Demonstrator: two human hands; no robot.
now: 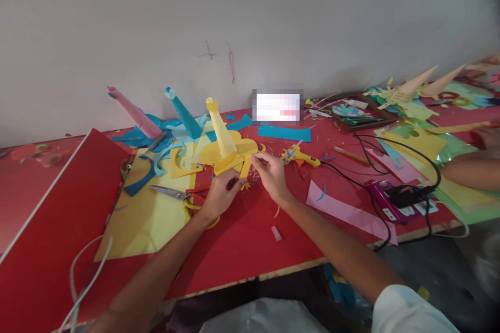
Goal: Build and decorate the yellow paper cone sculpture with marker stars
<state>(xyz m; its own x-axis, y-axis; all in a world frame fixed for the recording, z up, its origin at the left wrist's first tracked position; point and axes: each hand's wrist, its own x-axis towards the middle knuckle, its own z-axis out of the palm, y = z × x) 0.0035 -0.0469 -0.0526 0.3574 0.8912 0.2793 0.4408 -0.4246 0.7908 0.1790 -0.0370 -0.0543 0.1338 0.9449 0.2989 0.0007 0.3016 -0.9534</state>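
Observation:
My left hand (222, 193) is closed in a pinch at the lower end of a short yellow paper strip (245, 168). The fingertips of my right hand (272, 174) are pressed together at the strip's upper end. Just behind the hands, a yellow paper cone (221, 132) rises from a petal-shaped yellow paper base (203, 153). Scissors (169, 192) with red and yellow handles lie beside my left hand, partly under it. To the right of my right hand rests a yellow glue gun (307, 156).
A blue cone (183, 114) and a pink cone (136, 114) stand at the back left. Cables run from a purple power box (386, 200) on the right. A pink strip (347, 213) lies near the front edge. Another person's arm (469, 170) reaches in at right.

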